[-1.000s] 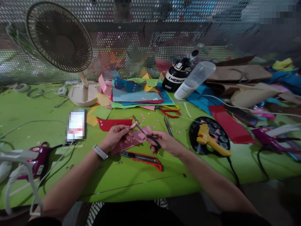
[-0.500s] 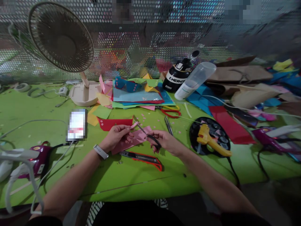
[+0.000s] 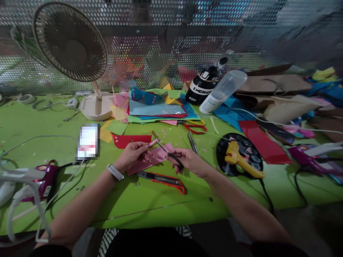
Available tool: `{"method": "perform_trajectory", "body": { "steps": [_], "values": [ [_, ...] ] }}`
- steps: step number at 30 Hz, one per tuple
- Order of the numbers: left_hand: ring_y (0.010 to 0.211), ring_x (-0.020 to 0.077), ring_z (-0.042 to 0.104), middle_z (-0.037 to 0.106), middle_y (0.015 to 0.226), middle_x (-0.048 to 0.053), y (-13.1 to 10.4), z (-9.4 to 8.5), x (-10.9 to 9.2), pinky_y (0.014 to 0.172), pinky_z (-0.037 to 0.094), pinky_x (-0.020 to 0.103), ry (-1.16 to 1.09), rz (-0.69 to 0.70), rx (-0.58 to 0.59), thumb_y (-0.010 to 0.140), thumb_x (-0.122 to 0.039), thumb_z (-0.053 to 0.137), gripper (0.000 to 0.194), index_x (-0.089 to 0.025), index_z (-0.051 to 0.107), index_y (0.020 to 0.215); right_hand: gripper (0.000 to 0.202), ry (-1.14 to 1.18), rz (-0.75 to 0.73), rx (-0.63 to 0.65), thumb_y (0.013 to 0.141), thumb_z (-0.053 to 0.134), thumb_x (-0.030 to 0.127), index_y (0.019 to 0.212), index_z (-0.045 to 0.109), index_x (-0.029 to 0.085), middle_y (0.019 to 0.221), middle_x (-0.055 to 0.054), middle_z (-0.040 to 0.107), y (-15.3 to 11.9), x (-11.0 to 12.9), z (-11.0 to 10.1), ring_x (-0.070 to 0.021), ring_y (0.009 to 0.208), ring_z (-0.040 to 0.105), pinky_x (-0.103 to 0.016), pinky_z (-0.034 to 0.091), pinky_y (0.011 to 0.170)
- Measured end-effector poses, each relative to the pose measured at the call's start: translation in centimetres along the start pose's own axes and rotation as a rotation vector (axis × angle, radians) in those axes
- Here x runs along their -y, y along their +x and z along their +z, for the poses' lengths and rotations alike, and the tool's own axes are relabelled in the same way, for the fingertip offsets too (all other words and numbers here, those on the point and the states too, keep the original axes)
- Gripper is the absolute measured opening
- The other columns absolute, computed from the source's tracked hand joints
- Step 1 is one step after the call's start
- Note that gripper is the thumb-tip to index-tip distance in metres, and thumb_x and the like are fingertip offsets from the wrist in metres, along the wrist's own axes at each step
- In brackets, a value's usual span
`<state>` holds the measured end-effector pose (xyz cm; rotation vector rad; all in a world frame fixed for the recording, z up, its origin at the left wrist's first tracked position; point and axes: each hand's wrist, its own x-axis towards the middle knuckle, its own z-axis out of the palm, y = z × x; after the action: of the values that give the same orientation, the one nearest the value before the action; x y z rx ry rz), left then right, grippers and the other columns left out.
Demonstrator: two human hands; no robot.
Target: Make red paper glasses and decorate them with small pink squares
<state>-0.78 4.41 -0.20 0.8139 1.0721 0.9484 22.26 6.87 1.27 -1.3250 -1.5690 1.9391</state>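
On the near side of the pink sheet [image 3: 142,167] lies the box cutter [image 3: 163,179]; a lowered wrist could catch it if its blade is out, which I cannot tell. Over the sheet, the left hand [image 3: 135,155] pinches a small pink strip [image 3: 153,142] with its fingertips, while the right hand [image 3: 189,160] grips the scissors [image 3: 175,160] by their handles, blades at the strip. With so short a hold, a slip could skew the cut or nick a fingertip. Beyond the sheet lie loose pink scraps [image 3: 163,130]; a draught from the fan [image 3: 73,51], farther left, could scatter them.
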Motion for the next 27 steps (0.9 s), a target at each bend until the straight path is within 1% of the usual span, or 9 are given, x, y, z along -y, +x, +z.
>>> {"method": "perform_trajectory", "body": {
  "steps": [4,8,12,16,22,27],
  "values": [
    [0.047,0.0061,0.061,0.071,0.067,0.005,0.16,0.03,-0.01,0.048,0.050,0.015,0.027,-0.071,-0.023,0.090,-0.024,0.060,0.018,-0.009,0.066,0.081,0.048,-0.017,0.039,0.012,0.061,0.081,0.051,0.086,0.061,0.016,0.058,0.004,0.060,0.19,-0.37,-0.05,-0.0085,0.045,0.059,-0.016,0.043,0.038],
    [0.048,0.0068,0.062,0.071,0.069,0.006,0.30,0.00,0.11,0.048,0.050,0.015,0.009,-0.105,-0.024,0.091,-0.021,0.057,0.018,-0.009,0.067,0.081,0.045,-0.034,0.046,0.029,0.065,0.080,0.048,0.088,0.061,0.015,0.060,0.003,0.061,0.46,-0.83,-0.34,-0.0079,0.046,0.060,-0.015,0.042,0.038],
    [0.048,0.0068,0.062,0.071,0.069,0.005,0.27,-0.10,0.11,0.050,0.051,0.016,0.001,-0.067,-0.006,0.091,-0.021,0.059,0.015,-0.010,0.066,0.084,0.047,-0.032,0.043,0.014,0.065,0.078,0.053,0.088,0.061,0.015,0.062,0.003,0.062,0.43,-0.67,-0.59,-0.0084,0.047,0.061,-0.015,0.042,0.037],
    [0.050,0.0065,0.062,0.071,0.069,0.004,0.27,-0.23,0.19,0.051,0.051,0.015,0.001,-0.006,-0.015,0.088,-0.027,0.064,0.017,-0.010,0.065,0.088,0.052,0.027,0.035,0.007,0.064,0.076,0.060,0.084,0.058,0.016,0.062,0.003,0.061,0.17,-0.27,-0.67,-0.0087,0.046,0.061,-0.017,0.046,0.038],
    [0.050,0.0061,0.061,0.070,0.070,0.004,0.38,-0.19,0.42,0.050,0.049,0.015,-0.023,0.026,-0.022,0.085,-0.030,0.067,0.020,-0.010,0.065,0.089,0.052,0.042,0.020,0.115,0.065,0.076,0.059,0.087,0.057,0.015,0.062,0.004,0.062,0.07,-0.48,-0.31,-0.0083,0.046,0.061,-0.019,0.052,0.045],
    [0.050,0.0069,0.061,0.071,0.069,0.004,0.27,-0.02,0.38,0.051,0.050,0.017,-0.007,0.017,-0.004,0.084,-0.033,0.068,0.024,-0.010,0.065,0.089,0.054,0.033,-0.001,0.092,0.064,0.075,0.061,0.086,0.057,0.016,0.060,0.004,0.062,-0.06,-0.28,0.15,-0.0081,0.046,0.060,-0.019,0.051,0.045]
  ]
}}
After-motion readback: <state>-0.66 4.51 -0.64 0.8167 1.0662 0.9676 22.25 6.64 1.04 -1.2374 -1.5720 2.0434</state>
